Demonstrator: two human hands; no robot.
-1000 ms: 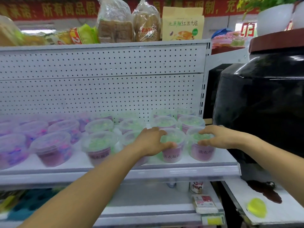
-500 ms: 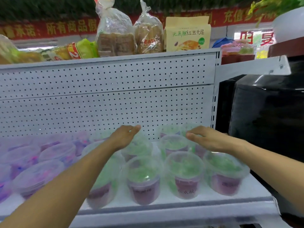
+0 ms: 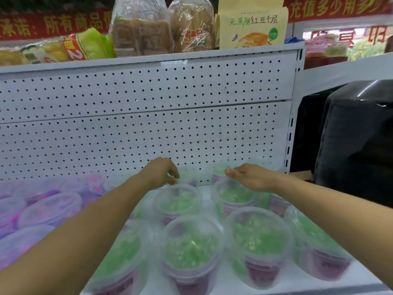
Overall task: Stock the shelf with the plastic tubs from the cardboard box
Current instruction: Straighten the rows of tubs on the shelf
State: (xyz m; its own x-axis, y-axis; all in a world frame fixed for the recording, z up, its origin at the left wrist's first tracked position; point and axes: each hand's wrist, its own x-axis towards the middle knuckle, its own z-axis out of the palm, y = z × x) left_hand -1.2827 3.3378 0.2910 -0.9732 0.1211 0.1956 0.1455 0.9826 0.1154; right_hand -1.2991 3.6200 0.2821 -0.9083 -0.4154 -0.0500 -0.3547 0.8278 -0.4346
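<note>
A shop: pegboard shelving [image 3: 148, 128] stocked with packaged bread [image 3: 191, 28].

Tubs [image 3: 258, 241] sit in rows on the shelf [image 3: 223, 279], pegboard [image 3: 148, 135] behind, bread bags [image 3: 140, 28] above.

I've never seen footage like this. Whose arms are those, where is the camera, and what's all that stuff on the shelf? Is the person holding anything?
There is no robot here. The picture comes from a wide-angle camera worn on a person's head, looking forward and down, so the two bare arms reaching in from the bottom are that person's own. The left hand and the right hand are both stretched toward the back of a white shelf, above the rear tubs. Neither seems to hold anything; the fingers look relaxed.

On the shelf stand clear plastic tubs with lids: green-filled tubs near the hands and purple-filled tubs further left. Behind them is a white perforated back panel. On top of the unit sit bagged bread and a cream snack pouch. A large shiny black object stands at the right; I can't tell what it is.
</note>
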